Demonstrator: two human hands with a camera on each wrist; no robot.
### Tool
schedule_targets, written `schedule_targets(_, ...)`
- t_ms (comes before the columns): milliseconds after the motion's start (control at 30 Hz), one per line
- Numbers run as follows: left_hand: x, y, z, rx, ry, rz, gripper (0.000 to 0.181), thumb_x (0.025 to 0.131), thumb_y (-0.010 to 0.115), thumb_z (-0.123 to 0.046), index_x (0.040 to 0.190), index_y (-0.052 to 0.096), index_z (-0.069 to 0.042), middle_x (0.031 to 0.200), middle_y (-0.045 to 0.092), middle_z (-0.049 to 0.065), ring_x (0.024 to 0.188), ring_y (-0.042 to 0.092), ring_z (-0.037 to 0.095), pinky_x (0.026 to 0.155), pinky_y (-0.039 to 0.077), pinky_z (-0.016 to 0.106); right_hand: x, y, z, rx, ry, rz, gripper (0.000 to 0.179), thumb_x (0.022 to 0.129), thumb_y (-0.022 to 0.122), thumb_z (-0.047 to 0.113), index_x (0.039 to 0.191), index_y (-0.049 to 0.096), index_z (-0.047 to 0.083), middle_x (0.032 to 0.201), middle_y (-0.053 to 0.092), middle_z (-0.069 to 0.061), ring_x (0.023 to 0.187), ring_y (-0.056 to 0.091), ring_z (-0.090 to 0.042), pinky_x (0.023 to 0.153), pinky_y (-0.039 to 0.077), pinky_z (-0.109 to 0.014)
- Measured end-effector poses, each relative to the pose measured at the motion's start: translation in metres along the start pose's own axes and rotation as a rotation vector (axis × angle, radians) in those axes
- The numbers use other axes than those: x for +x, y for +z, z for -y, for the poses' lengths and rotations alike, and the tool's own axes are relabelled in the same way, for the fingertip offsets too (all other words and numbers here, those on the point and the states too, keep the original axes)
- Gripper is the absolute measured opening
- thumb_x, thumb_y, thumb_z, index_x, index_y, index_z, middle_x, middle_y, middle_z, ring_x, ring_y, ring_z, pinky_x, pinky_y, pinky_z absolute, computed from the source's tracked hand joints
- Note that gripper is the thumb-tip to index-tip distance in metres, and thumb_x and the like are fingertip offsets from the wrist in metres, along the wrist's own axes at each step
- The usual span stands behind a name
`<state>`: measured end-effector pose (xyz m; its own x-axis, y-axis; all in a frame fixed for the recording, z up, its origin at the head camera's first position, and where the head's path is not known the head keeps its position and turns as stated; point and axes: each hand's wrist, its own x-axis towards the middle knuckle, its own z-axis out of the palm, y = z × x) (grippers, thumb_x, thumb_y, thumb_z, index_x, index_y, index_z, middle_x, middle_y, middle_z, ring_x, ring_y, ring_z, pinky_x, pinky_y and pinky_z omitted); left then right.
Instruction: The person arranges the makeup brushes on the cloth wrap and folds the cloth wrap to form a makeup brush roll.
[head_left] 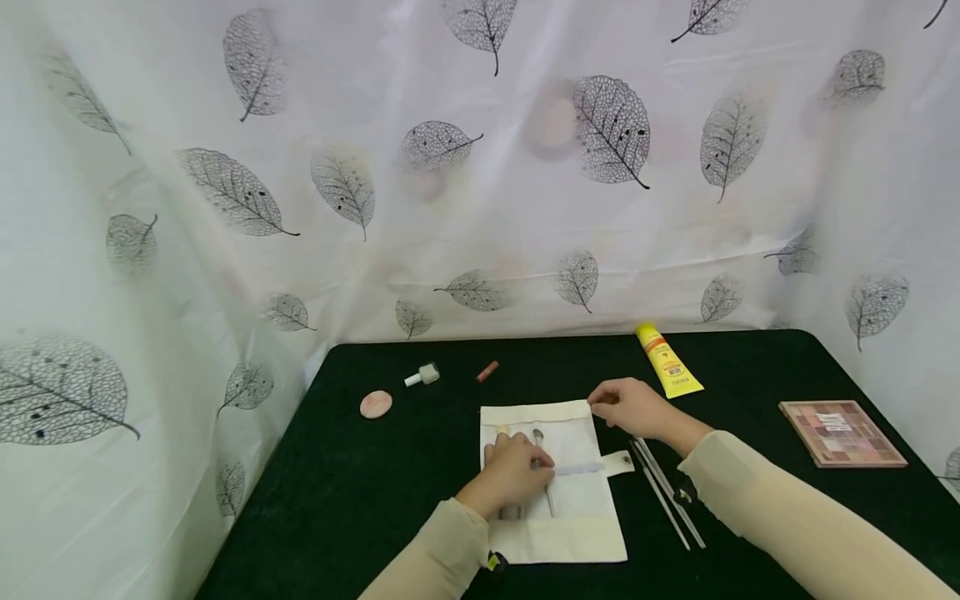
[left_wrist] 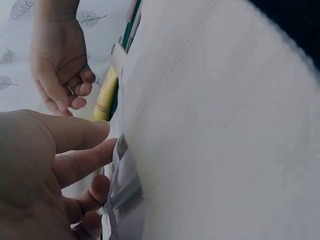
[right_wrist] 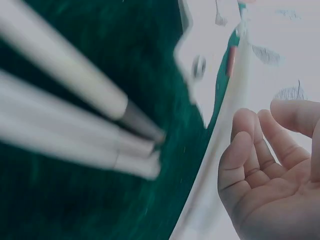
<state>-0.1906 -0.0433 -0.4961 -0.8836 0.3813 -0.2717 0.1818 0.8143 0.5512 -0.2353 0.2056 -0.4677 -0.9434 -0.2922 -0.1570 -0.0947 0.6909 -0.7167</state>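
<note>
A cream cloth brush roll [head_left: 543,540] lies open, a snap tab [head_left: 619,463] at its right side. My left hand [head_left: 516,471] is over its middle, beside a slim brush [head_left: 538,437] lying in it. In the left wrist view, the left fingers [left_wrist: 85,162] touch the edge of a thin white band [left_wrist: 116,165], thumb just apart from the index finger. My right hand [head_left: 626,404] is at the roll's upper right corner, fingers loosely bent; in the right wrist view nothing shows in that hand [right_wrist: 275,170]. Slim pale sticks [head_left: 663,492] lie right of the roll.
On the dark green cloth [head_left: 300,500], a yellow tube [head_left: 670,362] lies behind my right hand and a palette [head_left: 843,433] farther right. A pink round puff [head_left: 376,405], a small white-capped bottle [head_left: 423,375] and a reddish tube [head_left: 487,372] are at the back left. A leaf-print curtain [head_left: 510,233] hangs behind.
</note>
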Motion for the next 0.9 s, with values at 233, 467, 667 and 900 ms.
schedule_targets(233,0.001,-0.001,0.0,0.012,0.0,-0.013,0.008,0.093,0.071,-0.034,0.092,0.075,-0.027,0.092,0.05,-0.007,0.09,0.038,0.017,0.079,0.03,0.039,-0.012,-0.017,-0.024,0.012,0.049,0.012,0.025,0.098,0.063,0.018,0.117,0.068,0.003,0.096,0.066,-0.007,0.079,0.061,-0.018,0.071,0.051,-0.035)
schedule_targets(467,-0.001,0.001,-0.001,-0.021,-0.014,-0.003,0.006,0.092,0.072,-0.03,0.097,0.076,-0.028,0.093,0.051,-0.007,0.091,0.038,0.018,0.078,0.031,0.039,-0.026,-0.021,-0.041,-0.045,0.11,0.076,0.014,0.095,0.067,0.017,0.105,0.07,0.008,0.088,0.064,-0.002,0.076,0.058,-0.018,0.069,0.049,-0.035)
schedule_targets(667,-0.001,0.001,-0.003,-0.044,-0.042,0.006,0.011,0.092,0.073,-0.03,0.101,0.077,-0.032,0.093,0.051,-0.008,0.091,0.038,0.019,0.076,0.033,0.038,-0.034,-0.02,-0.049,-0.056,0.116,0.118,0.006,0.092,0.069,0.015,0.098,0.07,0.012,0.086,0.063,-0.001,0.075,0.057,-0.018,0.068,0.049,-0.036)
schedule_targets(900,0.002,0.006,-0.003,-0.056,-0.042,0.006,0.009,0.091,0.074,-0.03,0.098,0.077,-0.034,0.094,0.052,-0.009,0.091,0.039,0.019,0.076,0.033,0.038,-0.045,-0.018,-0.052,-0.062,0.076,0.129,0.007,0.09,0.07,0.008,0.095,0.07,0.013,0.085,0.062,-0.001,0.076,0.056,-0.019,0.068,0.048,-0.037)
